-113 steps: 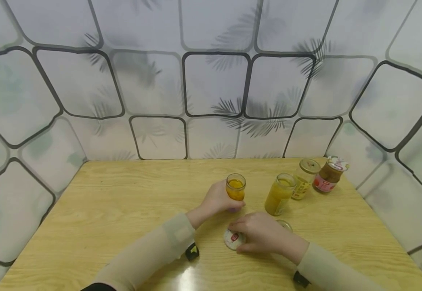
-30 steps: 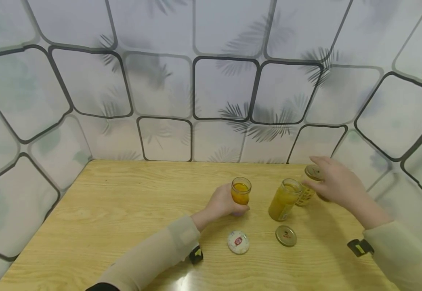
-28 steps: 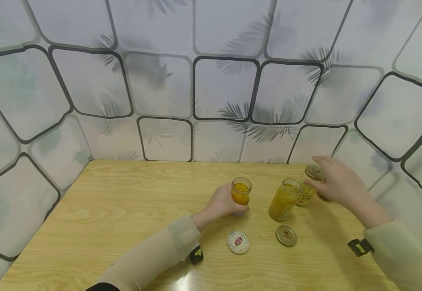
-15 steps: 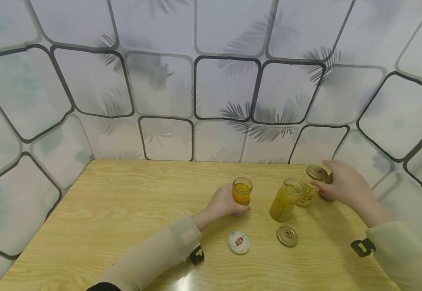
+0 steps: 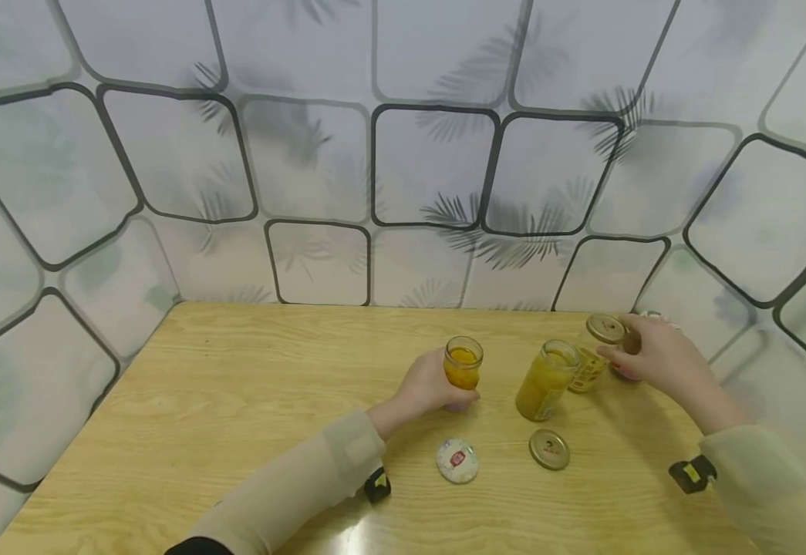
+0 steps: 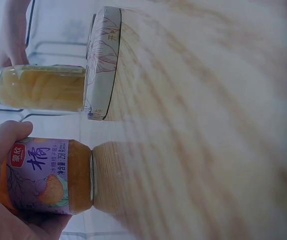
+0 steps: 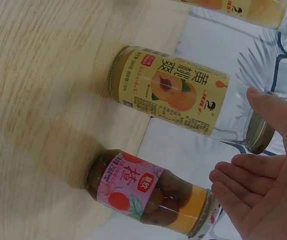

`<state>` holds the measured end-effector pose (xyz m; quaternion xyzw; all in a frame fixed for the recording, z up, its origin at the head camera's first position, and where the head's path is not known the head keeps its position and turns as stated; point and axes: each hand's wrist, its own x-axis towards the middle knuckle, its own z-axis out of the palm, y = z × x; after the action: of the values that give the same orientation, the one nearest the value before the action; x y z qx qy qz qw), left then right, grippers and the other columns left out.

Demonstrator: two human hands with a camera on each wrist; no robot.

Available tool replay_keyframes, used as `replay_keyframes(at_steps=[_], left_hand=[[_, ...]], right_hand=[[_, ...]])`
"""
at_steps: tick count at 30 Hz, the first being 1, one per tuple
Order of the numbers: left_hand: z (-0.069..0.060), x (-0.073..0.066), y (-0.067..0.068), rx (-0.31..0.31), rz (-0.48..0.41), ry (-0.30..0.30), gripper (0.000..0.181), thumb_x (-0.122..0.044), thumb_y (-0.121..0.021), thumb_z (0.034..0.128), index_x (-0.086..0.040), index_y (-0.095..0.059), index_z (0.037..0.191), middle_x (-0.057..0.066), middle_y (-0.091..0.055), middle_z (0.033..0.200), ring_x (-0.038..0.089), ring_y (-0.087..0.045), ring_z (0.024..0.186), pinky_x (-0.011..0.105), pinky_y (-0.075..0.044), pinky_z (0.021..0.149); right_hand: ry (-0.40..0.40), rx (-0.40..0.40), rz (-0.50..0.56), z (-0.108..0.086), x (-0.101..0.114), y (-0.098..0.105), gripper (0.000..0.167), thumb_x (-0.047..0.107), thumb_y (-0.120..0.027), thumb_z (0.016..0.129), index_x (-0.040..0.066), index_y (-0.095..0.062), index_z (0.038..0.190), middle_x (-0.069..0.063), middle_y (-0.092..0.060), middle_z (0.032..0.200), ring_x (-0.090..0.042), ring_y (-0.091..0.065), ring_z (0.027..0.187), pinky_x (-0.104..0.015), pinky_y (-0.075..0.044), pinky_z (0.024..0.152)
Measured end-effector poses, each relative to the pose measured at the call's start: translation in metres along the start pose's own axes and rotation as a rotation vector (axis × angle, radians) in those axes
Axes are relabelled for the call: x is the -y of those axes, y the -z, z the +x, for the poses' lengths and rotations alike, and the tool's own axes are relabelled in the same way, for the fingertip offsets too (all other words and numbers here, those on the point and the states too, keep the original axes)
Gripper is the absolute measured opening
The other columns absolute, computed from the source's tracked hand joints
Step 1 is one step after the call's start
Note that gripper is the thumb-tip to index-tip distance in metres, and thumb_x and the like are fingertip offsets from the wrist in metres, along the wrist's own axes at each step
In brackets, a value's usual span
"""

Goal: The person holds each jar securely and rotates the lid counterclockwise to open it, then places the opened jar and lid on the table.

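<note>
My left hand [image 5: 429, 385] grips an open jar [image 5: 462, 368] of orange fruit standing on the table; its purple label [image 6: 39, 175] shows in the left wrist view. At the back right, my right hand [image 5: 668, 362] has its fingers apart beside a gold-lidded jar [image 5: 588, 362]. In the right wrist view, the thumb of the right hand [image 7: 268, 165] lies near that lid [image 7: 258, 131]; whether it touches, I cannot tell. Behind the fingers stands a pink-labelled jar [image 7: 133, 187], partly hidden in the head view.
An open jar of yellow fruit [image 5: 544, 385] stands between the hands. A white patterned lid [image 5: 456, 461] and a gold lid [image 5: 549, 449] lie on the wooden table [image 5: 236, 385] nearer the front. A patterned wall covering [image 5: 416, 169] rises behind.
My right hand has gone from the white lid to the back-right jars, then shifted slightly right, uncovering more of the gold-lidded jar. My left hand keeps its grip on the open jar.
</note>
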<state>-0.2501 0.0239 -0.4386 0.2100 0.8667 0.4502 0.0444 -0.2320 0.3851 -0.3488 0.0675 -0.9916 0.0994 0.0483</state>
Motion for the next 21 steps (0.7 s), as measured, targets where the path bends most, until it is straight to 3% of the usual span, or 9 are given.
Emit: replay_keyframes(at_steps=[3,7,10,12,21], left_hand=[[0.0,0.0,0.0,0.0,-0.004,-0.002,0.053,-0.022,-0.095,0.0782,-0.008,-0.066,0.121,0.008,-0.076,0.111,0.02,-0.072,0.099,0.036,-0.06,0.09],[0.0,0.0,0.001,0.001,-0.006,-0.004,0.054,-0.021,-0.095,0.0785,-0.008,-0.066,0.122,0.007,-0.077,0.112,0.02,-0.072,0.099,0.036,-0.06,0.09],[0.0,0.0,0.0,0.002,-0.008,-0.005,0.053,-0.021,-0.095,0.0782,-0.008,-0.066,0.121,0.007,-0.077,0.111,0.019,-0.072,0.099,0.035,-0.06,0.09],[0.0,0.0,0.0,0.001,-0.007,-0.005,0.053,-0.021,-0.095,0.0781,-0.008,-0.066,0.121,0.008,-0.077,0.111,0.019,-0.072,0.098,0.035,-0.06,0.09],[0.0,0.0,0.0,-0.005,0.0,0.004,0.053,-0.022,-0.095,0.0777,-0.007,-0.067,0.119,0.007,-0.076,0.11,0.018,-0.071,0.096,0.034,-0.06,0.088]], right_hand=[[0.012,-0.024,0.043,0.0,-0.001,-0.004,0.074,0.046,-0.073,0.099,-0.011,-0.054,0.144,-0.037,-0.066,0.122,-0.057,-0.061,0.113,-0.073,-0.05,0.091],[-0.02,-0.048,0.092,0.0,-0.005,-0.013,0.061,0.048,-0.074,0.098,-0.008,-0.064,0.121,-0.022,-0.07,0.096,-0.042,-0.067,0.091,-0.06,-0.054,0.077],[-0.079,-0.028,0.163,0.0,-0.007,-0.021,0.062,0.051,-0.071,0.1,-0.008,-0.066,0.117,-0.026,-0.073,0.097,-0.044,-0.069,0.092,-0.058,-0.057,0.079],[-0.107,-0.02,0.213,-0.001,-0.008,-0.027,0.064,0.05,-0.069,0.101,-0.009,-0.066,0.125,-0.029,-0.075,0.106,-0.048,-0.07,0.1,-0.06,-0.058,0.084],[-0.154,-0.049,0.337,-0.003,-0.007,-0.047,0.061,0.046,-0.072,0.101,-0.009,-0.065,0.128,-0.035,-0.071,0.124,-0.052,-0.066,0.113,-0.061,-0.057,0.092]])
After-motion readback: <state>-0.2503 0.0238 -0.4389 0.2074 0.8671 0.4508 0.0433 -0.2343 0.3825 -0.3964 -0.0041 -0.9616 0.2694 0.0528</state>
